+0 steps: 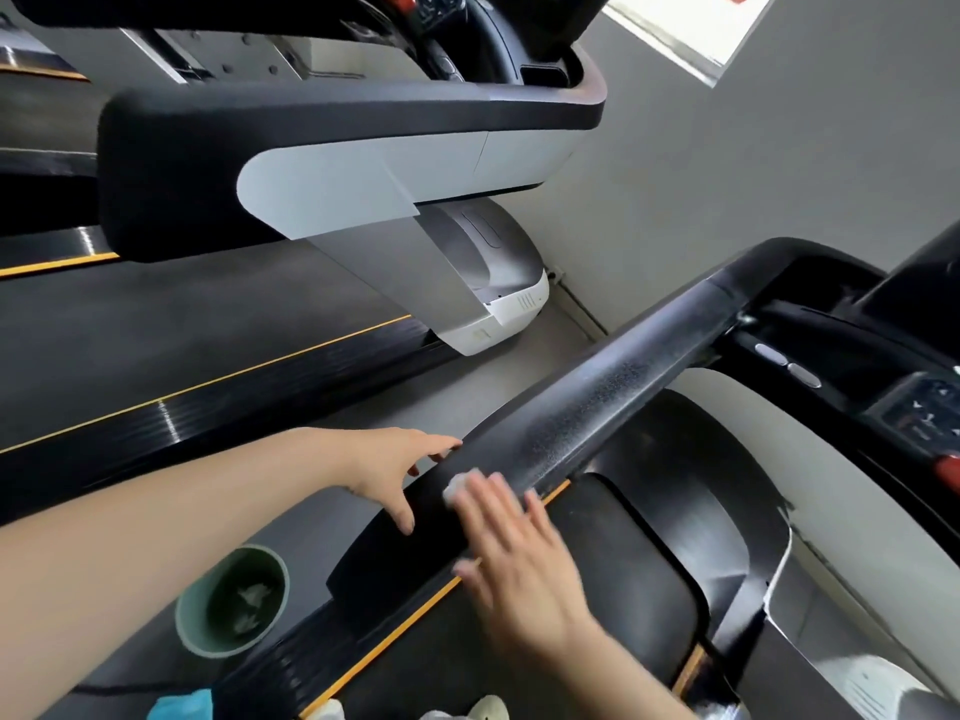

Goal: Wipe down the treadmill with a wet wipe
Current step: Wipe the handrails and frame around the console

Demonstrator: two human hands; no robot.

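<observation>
Right hand [511,558] flat, fingers straight, on crumpled white wet wipe [456,486] atop the black, damp-speckled handrail [597,407]; left hand [400,467] open alongside.

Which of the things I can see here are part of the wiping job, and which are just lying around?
In use: wet wipe under the right hand; black handrail being wiped; left hand resting on that rail.

Just there: green bin on the floor; the neighbouring treadmill; blue item at the bottom edge.
</observation>
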